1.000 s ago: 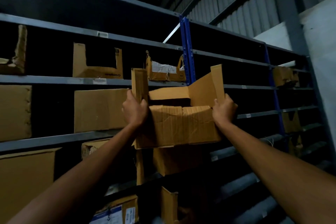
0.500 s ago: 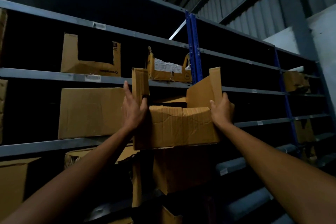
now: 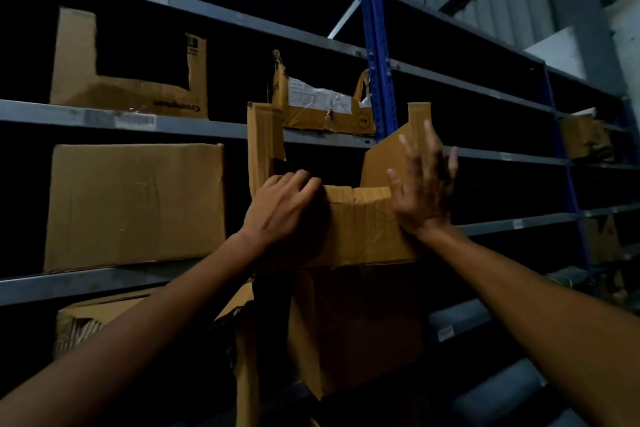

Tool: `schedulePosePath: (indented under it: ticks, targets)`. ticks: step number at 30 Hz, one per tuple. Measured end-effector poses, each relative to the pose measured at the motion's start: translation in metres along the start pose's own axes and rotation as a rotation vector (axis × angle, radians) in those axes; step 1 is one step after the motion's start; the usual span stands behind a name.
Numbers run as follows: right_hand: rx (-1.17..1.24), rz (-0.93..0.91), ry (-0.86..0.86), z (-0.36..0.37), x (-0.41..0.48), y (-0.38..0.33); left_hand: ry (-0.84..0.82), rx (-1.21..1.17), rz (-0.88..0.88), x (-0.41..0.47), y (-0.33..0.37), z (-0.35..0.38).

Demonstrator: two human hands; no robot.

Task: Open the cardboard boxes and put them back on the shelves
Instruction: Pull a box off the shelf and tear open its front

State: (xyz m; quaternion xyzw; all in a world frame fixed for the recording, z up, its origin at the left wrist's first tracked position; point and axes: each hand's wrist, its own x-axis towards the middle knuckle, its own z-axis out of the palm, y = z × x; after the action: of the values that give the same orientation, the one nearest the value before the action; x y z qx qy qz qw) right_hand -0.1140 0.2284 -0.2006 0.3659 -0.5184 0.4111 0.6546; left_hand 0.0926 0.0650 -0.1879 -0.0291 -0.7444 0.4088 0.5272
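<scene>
An opened cardboard box (image 3: 360,225) with its flaps standing up sits on a grey metal shelf (image 3: 104,279) at the middle of the view, its front face creased. My left hand (image 3: 284,204) lies flat against the box's upper left front corner, fingers curled over the rim. My right hand (image 3: 420,184) presses its palm on the box's right front corner with the fingers spread apart, not gripping. A closed cardboard box (image 3: 135,204) stands directly to the left on the same shelf.
The shelf above holds a cut-out box (image 3: 128,90) and a torn labelled box (image 3: 322,104). A blue upright post (image 3: 379,55) divides the rack. More boxes (image 3: 353,326) sit on lower shelves, and others (image 3: 585,137) far right. Corrugated wall rises behind.
Both hands left the box's sides and moved onto its front face. The box sits further into the shelf. My right fingers have spread open.
</scene>
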Motion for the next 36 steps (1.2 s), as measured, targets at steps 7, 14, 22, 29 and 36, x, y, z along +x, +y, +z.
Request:
schedulePosePath:
  ticks: [7,14,22,29,36]
  targets:
    - [0.168,-0.473,-0.107,0.05,-0.001,0.008,-0.072,0.073,-0.171,0.02,-0.008,0.044]
    - [0.134,-0.336,-0.489,0.119,-0.005,0.042,-0.072,0.139,-0.172,0.029,-0.01,0.113]
    - [0.258,-0.358,-0.683,0.201,-0.016,0.097,-0.104,0.357,-0.303,0.046,0.001,0.195]
    - [0.368,-0.349,-0.587,0.26,-0.027,0.112,-0.193,0.457,-0.388,0.056,-0.006,0.231]
    - [0.36,-0.321,-0.583,0.306,-0.035,0.115,-0.309,0.5,-0.445,0.054,-0.011,0.261]
